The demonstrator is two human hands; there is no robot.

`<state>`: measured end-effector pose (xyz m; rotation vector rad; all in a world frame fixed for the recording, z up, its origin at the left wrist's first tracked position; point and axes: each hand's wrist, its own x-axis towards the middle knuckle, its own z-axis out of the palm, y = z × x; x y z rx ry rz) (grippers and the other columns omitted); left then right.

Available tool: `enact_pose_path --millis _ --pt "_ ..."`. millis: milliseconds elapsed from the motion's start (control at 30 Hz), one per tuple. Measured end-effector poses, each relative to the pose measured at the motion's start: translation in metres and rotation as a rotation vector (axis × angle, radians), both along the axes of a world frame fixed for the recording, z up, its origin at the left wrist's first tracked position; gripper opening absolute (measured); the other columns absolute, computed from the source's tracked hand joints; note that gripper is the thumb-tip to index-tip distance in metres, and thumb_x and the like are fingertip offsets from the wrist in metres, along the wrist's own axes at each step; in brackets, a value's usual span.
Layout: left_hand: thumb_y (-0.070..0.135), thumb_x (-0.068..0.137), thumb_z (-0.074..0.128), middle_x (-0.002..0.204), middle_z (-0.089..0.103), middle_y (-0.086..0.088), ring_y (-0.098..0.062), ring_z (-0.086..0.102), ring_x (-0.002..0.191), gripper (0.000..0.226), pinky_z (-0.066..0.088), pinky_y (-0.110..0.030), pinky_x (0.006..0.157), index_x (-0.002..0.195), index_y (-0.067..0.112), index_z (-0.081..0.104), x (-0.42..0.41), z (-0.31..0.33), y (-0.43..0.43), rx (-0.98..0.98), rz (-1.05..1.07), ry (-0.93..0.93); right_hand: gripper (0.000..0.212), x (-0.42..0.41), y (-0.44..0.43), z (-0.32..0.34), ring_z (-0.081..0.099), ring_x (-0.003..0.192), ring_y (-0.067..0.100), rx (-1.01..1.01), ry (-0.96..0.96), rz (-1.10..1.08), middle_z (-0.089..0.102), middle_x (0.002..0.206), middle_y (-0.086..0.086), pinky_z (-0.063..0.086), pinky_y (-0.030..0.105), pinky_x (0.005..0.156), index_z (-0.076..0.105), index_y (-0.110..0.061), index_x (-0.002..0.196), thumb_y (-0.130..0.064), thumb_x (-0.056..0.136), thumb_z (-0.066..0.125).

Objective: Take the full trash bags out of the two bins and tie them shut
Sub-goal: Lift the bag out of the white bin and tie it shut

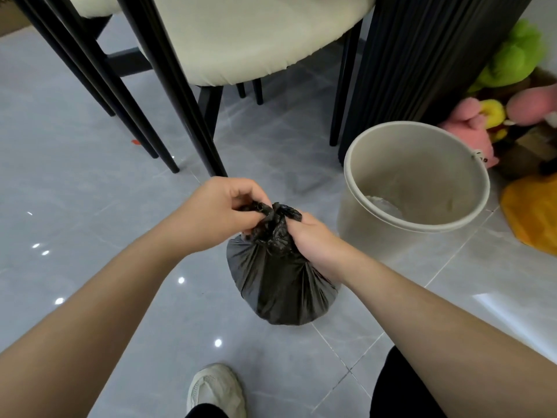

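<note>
Glossy grey tile floor (90, 206): black trash bag (283, 291) seems to sit on it, beige bin (361, 230) just beside, black chair legs (193, 116) behind, plush toys (470, 131) piled far right.

Crinkled glossy black plastic bag (280, 285), matt beige plastic bin (422, 188), polished tile floor (75, 191)

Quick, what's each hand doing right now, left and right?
Left hand: fingers pinching the gathered top of the black trash bag.
Right hand: fingers curled round the bag's bunched neck, holding it.
</note>
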<state>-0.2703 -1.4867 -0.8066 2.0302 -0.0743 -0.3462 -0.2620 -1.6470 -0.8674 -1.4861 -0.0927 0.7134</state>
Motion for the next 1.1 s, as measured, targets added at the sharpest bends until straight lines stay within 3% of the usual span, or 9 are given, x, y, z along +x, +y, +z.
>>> enact_pose_path --millis 233,300,367,500,567,667,767,900,1100 --pt "0.021 0.084 0.066 0.103 0.065 0.008 -0.013 0.061 0.076 0.029 0.051 -0.027 0.072 0.111 0.03 0.06 -0.016 -0.036 0.013 0.02 0.156 -0.04 0.032 0.007 0.0 -0.004 0.059 0.083 0.014 -0.097 0.008 -0.189 0.065 0.082 -0.001 0.047 0.028 0.079 0.061 -0.022 0.071 -0.027 0.098 0.044" --pt "0.043 0.073 0.072 0.131 0.051 0.013 -0.004 0.055 0.109 0.062 0.044 -0.025 0.095 0.128 0.046 0.043 -0.027 -0.051 0.014 0.154 0.024 -0.008 0.033 0.01 0.001 -0.004 0.062 0.087 0.022 -0.072 0.079 -0.275 0.067 0.085 0.004 0.048 0.036 0.087 0.062 -0.02 0.073 -0.028 0.099 0.043" --pt "0.062 0.06 0.072 0.15 0.022 0.02 0.001 0.024 0.138 0.089 0.022 -0.025 0.113 0.131 0.06 0.019 -0.031 -0.065 0.006 0.176 -0.087 0.025 0.03 0.011 0.004 -0.003 0.066 0.091 0.028 -0.058 0.138 -0.322 0.069 0.088 0.009 0.05 0.043 0.092 0.065 -0.017 0.078 -0.028 0.098 0.046" --pt "0.076 0.051 0.063 0.134 0.041 0.019 -0.006 0.031 0.134 0.093 0.009 -0.052 0.117 0.132 0.042 0.031 -0.025 -0.096 -0.025 0.323 -0.138 -0.037 0.021 0.014 0.006 -0.002 0.067 0.083 0.029 0.024 0.25 -0.436 0.071 0.089 0.013 0.055 0.042 0.085 0.066 -0.009 0.1 -0.023 0.094 0.052" --pt "0.074 0.051 0.063 0.12 0.047 0.02 -0.01 0.04 0.127 0.083 0.017 -0.052 0.114 0.123 0.042 0.037 -0.022 -0.105 -0.038 0.315 -0.088 -0.051 0.021 0.016 0.003 -0.002 0.066 0.066 0.023 0.058 0.292 -0.494 0.069 0.075 0.009 0.056 0.032 0.067 0.065 -0.006 0.099 -0.022 0.094 0.051" --pt "0.056 0.061 0.066 0.097 0.067 0.013 -0.012 0.061 0.101 0.04 0.044 -0.047 0.098 0.094 0.035 0.058 -0.016 -0.114 -0.046 0.14 -0.025 0.031 0.028 0.022 -0.001 -0.006 0.051 0.031 0.01 0.092 0.37 -0.611 0.053 0.037 -0.003 0.04 0.017 0.038 0.053 -0.011 0.069 -0.017 0.096 0.048" --pt "0.021 0.08 0.063 0.072 0.064 0.002 -0.014 0.06 0.075 0.012 0.052 -0.047 0.083 0.068 0.018 0.058 -0.012 -0.12 -0.05 -0.005 0.032 0.125 0.032 0.028 -0.003 -0.009 0.046 0.033 0.011 0.086 0.431 -0.688 0.048 0.039 -0.003 0.04 0.022 0.044 0.05 -0.014 0.063 -0.015 0.094 0.05" --pt "0.018 0.088 0.054 0.111 0.062 -0.004 -0.014 0.055 0.107 0.02 0.04 -0.03 0.101 0.104 0.013 0.064 -0.015 -0.131 -0.053 -0.09 -0.018 0.119 0.025 0.033 -0.007 -0.017 0.05 0.047 0.021 0.07 0.475 -0.683 0.051 0.056 0.006 0.047 0.032 0.055 0.053 -0.009 0.067 -0.011 0.092 0.051" --pt "0.024 0.096 0.05 0.103 0.07 -0.002 -0.018 0.065 0.1 0.016 0.048 -0.037 0.096 0.102 0.016 0.063 -0.008 -0.128 -0.051 -0.244 0.016 0.324 0.032 0.056 -0.006 -0.035 0.044 0.036 0.018 -0.063 0.509 -0.619 0.047 0.041 0.004 0.041 0.026 0.045 0.046 -0.01 0.06 -0.004 0.092 0.044"
